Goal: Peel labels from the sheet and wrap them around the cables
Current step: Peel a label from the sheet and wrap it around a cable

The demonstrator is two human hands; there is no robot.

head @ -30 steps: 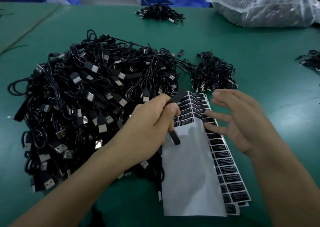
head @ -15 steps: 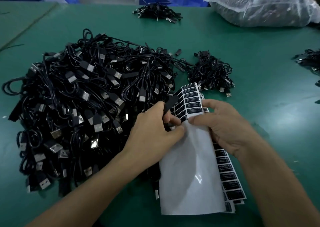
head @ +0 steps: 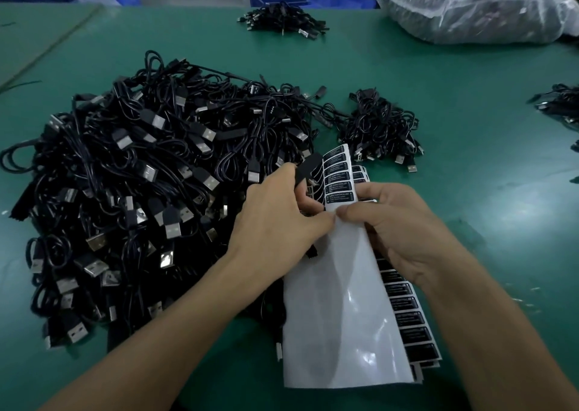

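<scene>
At sheet (head: 341,316) edge | hands (head: 275,219) (head: 404,232) pinch it | green table (head: 485,166) spreads R

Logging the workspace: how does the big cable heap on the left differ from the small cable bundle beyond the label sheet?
The big cable heap spreads far wider than the small cable bundle. The heap shows many silver USB plugs; the bundle shows few, at its near edge. The heap runs up to the left hand; the bundle lies clear of it. Both are black cables.

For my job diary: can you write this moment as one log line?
left hand: grips black cable piece, thumb on label sheet | right hand: pinches label sheet | cable pile: left of sheet
</scene>
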